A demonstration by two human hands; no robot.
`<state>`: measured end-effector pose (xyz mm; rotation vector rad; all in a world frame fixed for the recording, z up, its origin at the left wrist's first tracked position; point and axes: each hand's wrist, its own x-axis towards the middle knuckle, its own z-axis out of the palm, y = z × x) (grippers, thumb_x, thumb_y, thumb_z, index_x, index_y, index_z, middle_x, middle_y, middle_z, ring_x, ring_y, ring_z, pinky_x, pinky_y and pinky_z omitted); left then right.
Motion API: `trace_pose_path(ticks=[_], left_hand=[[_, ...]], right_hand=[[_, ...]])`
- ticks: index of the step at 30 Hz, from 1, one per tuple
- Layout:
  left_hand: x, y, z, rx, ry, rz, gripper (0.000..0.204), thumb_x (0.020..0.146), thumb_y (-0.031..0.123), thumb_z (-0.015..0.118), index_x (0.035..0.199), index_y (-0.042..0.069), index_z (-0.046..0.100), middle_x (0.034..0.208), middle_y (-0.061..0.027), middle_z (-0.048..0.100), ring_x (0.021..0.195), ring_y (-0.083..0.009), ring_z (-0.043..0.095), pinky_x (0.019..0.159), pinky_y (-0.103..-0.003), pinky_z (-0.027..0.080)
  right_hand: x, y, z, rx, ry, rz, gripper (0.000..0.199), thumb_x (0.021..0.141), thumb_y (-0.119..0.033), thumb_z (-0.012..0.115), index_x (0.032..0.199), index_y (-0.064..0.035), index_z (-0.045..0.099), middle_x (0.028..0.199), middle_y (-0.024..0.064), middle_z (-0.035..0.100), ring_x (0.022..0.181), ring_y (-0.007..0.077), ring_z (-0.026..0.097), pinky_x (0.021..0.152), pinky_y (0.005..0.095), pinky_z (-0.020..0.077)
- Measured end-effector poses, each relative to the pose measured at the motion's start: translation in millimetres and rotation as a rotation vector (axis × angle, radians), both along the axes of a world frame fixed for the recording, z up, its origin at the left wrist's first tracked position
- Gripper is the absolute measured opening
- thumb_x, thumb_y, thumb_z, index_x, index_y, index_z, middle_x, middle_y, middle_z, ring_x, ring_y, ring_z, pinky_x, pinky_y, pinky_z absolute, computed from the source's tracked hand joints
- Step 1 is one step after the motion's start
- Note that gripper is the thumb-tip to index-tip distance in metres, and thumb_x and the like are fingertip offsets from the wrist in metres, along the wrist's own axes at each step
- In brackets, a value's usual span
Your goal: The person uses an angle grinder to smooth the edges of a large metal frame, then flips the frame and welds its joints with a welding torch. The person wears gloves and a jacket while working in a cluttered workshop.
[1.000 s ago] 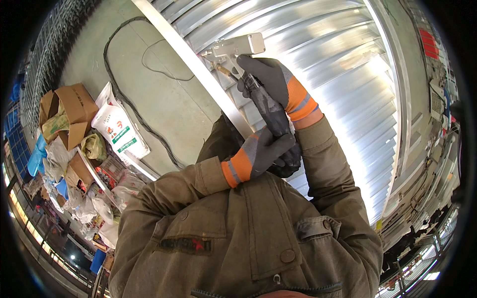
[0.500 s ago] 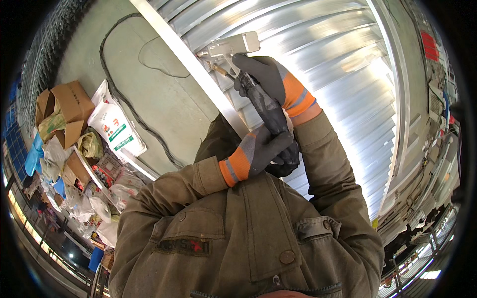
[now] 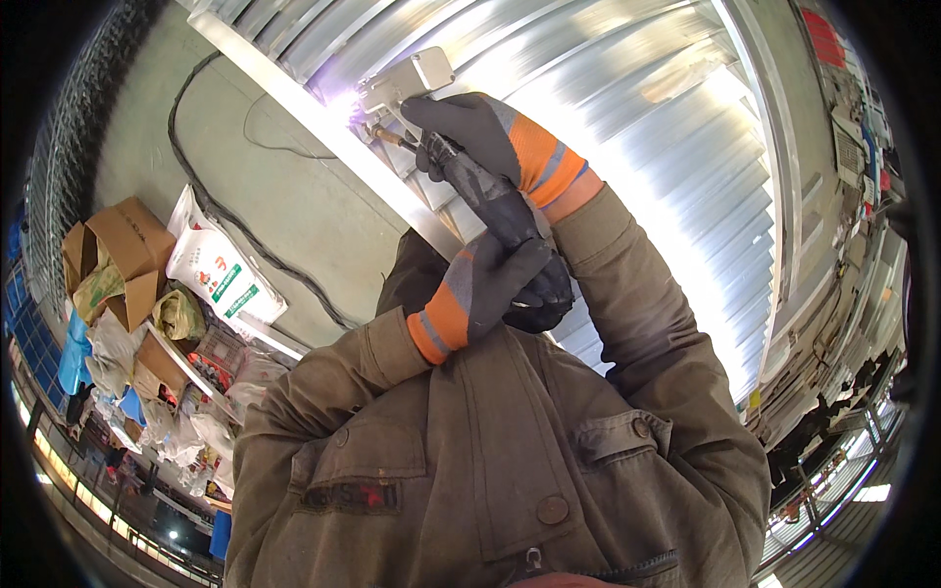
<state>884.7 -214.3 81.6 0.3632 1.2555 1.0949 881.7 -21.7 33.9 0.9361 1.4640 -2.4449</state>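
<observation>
My right hand (image 3: pixel 485 142), in a grey and orange work glove, is closed around the front of a welding torch (image 3: pixel 485 191) with a black-wrapped body. Further back, my gloved left hand (image 3: pixel 490 289) wraps the rear of the torch, close to my jacket. A silvery box-shaped head (image 3: pixel 412 78) tops the torch, and a thin brass-coloured tip (image 3: pixel 387 135) sticks out below it. Where the head meets the pale metal rail (image 3: pixel 294 98), a purple-white glare (image 3: pixel 343 106) burns and hides the exact contact point.
Ribbed shiny metal sheeting (image 3: pixel 627 147) spreads right of the rail. A black cable (image 3: pixel 235 220) runs over the floor at left. Beside it are a white printed sack (image 3: pixel 221 260), an open cardboard box (image 3: pixel 127 250) and several plastic bags. Another metal rail (image 3: pixel 769 147) bounds the sheeting.
A bright purple-white glare has appeared at the torch head. Torch and both hands sit further left and slightly higher in the picture; the view has shifted too. Both grips look unchanged.
</observation>
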Motion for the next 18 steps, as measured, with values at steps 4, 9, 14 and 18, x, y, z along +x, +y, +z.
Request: trace_pose_path(ticks=[4, 9, 14, 18], left_hand=[[0.6, 1.3, 2.1, -0.054, -0.162, 0.018, 0.028, 0.113, 0.023, 0.070, 0.121, -0.004, 0.069, 0.098, -0.0109, 0.080, 0.086, -0.0151, 0.078, 0.076, -0.032, 0.063], [4.0, 0.6, 3.0, -0.002, -0.124, 0.042, 0.026, 0.113, 0.021, 0.068, 0.122, -0.003, 0.068, 0.099, -0.0107, 0.080, 0.087, -0.0152, 0.079, 0.076, -0.031, 0.064], [6.4, -1.2, 4.9, -0.059, -0.178, 0.010, 0.025, 0.114, 0.021, 0.067, 0.125, -0.001, 0.067, 0.100, -0.0103, 0.081, 0.088, -0.0152, 0.079, 0.078, -0.031, 0.064], [8.4, -2.0, 6.5, -0.068, -0.194, 0.000, 0.025, 0.114, 0.022, 0.067, 0.128, 0.000, 0.066, 0.101, -0.0093, 0.081, 0.090, -0.0152, 0.079, 0.081, -0.032, 0.063]], right_hand=[[0.1, -0.6, 1.7, 0.031, 0.001, 0.013, 0.062, 0.109, -0.053, 0.068, 0.107, 0.0075, 0.081, 0.084, 0.0140, 0.078, 0.070, 0.0186, 0.074, 0.067, 0.0370, 0.0607], [2.0, -1.4, 1.2, 0.019, 0.007, 0.002, 0.062, 0.109, -0.054, 0.067, 0.108, 0.0068, 0.081, 0.084, 0.0129, 0.078, 0.071, 0.0180, 0.075, 0.067, 0.0362, 0.0609], [6.9, -4.3, 3.6, 0.019, 0.006, 0.004, 0.063, 0.109, -0.055, 0.066, 0.107, 0.0061, 0.081, 0.084, 0.0121, 0.078, 0.072, 0.0185, 0.076, 0.067, 0.0358, 0.0610], [9.3, -6.3, 7.5, 0.012, -0.008, -0.003, 0.063, 0.109, -0.056, 0.067, 0.108, 0.0056, 0.081, 0.085, 0.0115, 0.078, 0.074, 0.0185, 0.076, 0.067, 0.0354, 0.0609]])
